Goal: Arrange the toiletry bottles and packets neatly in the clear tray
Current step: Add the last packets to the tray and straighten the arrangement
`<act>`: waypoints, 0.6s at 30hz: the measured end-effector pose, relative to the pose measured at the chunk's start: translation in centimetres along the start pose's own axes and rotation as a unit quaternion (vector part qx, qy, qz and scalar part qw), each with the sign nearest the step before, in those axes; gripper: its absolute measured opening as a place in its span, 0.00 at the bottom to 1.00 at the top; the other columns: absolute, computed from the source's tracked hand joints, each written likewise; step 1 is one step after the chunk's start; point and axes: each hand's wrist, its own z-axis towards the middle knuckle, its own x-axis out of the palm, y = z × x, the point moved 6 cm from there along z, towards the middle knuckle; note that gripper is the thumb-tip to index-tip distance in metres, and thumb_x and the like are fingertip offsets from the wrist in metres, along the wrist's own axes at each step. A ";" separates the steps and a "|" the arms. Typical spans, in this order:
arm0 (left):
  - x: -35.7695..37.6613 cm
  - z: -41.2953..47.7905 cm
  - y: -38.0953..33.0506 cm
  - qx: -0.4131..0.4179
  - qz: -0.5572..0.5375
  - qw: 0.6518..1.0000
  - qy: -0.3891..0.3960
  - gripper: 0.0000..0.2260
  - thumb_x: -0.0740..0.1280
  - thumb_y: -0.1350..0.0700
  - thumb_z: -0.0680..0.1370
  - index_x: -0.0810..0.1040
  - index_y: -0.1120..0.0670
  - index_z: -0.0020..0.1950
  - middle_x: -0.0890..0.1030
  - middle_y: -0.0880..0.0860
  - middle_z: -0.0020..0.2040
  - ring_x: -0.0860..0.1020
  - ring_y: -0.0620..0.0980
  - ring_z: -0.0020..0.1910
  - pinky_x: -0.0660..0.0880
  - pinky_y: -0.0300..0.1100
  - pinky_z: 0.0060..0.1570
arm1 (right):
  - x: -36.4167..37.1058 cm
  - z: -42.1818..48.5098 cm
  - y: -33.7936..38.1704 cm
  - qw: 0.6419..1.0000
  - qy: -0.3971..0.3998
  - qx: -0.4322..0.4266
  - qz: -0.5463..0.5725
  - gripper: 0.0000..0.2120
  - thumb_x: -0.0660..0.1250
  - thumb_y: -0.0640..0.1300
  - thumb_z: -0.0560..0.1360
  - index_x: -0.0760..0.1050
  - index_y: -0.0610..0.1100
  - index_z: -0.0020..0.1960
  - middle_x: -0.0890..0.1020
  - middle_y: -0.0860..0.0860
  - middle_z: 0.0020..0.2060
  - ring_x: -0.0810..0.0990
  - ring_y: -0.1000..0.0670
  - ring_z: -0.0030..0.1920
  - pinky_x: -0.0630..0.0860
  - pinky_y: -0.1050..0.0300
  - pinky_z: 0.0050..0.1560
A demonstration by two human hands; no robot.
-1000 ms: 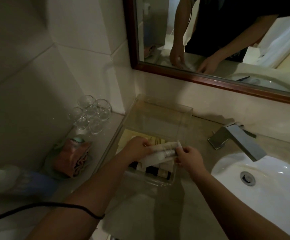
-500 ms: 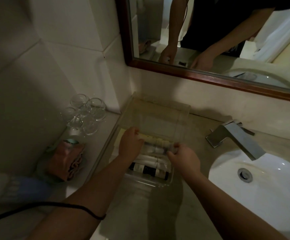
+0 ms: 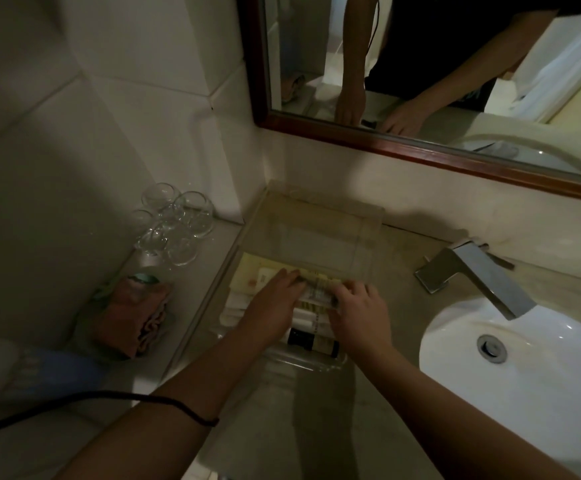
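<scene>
Clear tray holds bottles in rows; both hands' fingers pinch a packet, apparently the last.

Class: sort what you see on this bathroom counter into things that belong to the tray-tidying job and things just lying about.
Belongs to the job: clear tray, white tube, dark bottle, yellow packets, left hand, right hand.

Lying about: drinking glasses, folded pink cloth, tap, basin, mirror.

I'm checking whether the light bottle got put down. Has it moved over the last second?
Yes. The light bottle, held by the left hand and right hand, went from above the clear tray rim down into it, beside the dark bottle.
</scene>
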 end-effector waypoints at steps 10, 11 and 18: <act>-1.3 1.0 -0.6 -0.041 -0.075 0.994 -0.070 0.17 0.59 0.61 0.79 0.72 0.58 0.68 0.71 0.57 0.70 0.69 0.56 0.69 0.65 0.43 0.66 | -0.3 0.5 -1.1 0.999 -0.003 0.048 0.000 0.07 0.63 0.52 0.77 0.74 0.50 0.52 0.76 0.50 0.46 0.72 0.48 0.46 0.69 0.54 0.42; -1.7 0.8 -0.3 -0.051 -0.069 0.992 -0.092 0.15 0.61 0.60 0.78 0.75 0.57 0.65 0.73 0.58 0.67 0.71 0.56 0.66 0.67 0.43 0.62 | -0.3 0.5 -1.1 0.999 -0.004 0.051 0.002 0.07 0.62 0.52 0.77 0.74 0.50 0.52 0.76 0.50 0.46 0.72 0.49 0.45 0.71 0.54 0.43; -4.1 -1.2 3.4 -0.100 -0.051 0.986 -0.123 0.17 0.73 0.61 0.69 0.79 0.56 0.58 0.76 0.57 0.61 0.73 0.58 0.60 0.72 0.51 0.60 | -0.5 0.5 -1.1 0.998 -0.018 0.054 0.001 0.06 0.61 0.49 0.78 0.74 0.50 0.52 0.76 0.51 0.45 0.71 0.50 0.44 0.70 0.55 0.44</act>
